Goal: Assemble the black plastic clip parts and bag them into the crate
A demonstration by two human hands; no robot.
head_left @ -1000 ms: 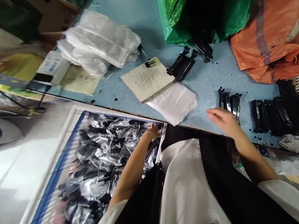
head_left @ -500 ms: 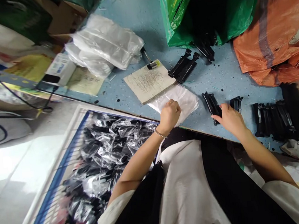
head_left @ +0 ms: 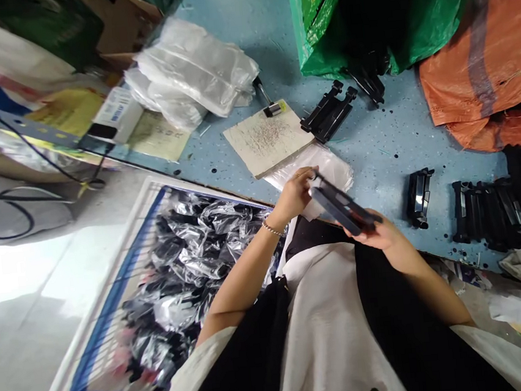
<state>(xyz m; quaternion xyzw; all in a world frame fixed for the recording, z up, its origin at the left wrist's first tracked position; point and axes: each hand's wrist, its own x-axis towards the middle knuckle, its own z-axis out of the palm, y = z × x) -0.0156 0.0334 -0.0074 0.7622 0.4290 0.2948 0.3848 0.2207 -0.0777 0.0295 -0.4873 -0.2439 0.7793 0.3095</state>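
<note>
Black plastic part (head_left: 342, 205) above the table's (head_left: 375, 169) edge, one end grasped in the right hand (head_left: 373, 234); left hand (head_left: 295, 195) curled at the other, grip unclear; best held steady, fingers clear of corners

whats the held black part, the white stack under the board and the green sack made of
Black part: probably moulded plastic; smooth, with pale sheen. White stack: likely thin plastic film; translucent, creased. Green sack: glossy plastic, perhaps woven; bright highlights.

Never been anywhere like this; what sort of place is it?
Probably a packing workshop: black parts lined up on a blue bench, plastic bags, and a basket of bagged pieces.
</note>
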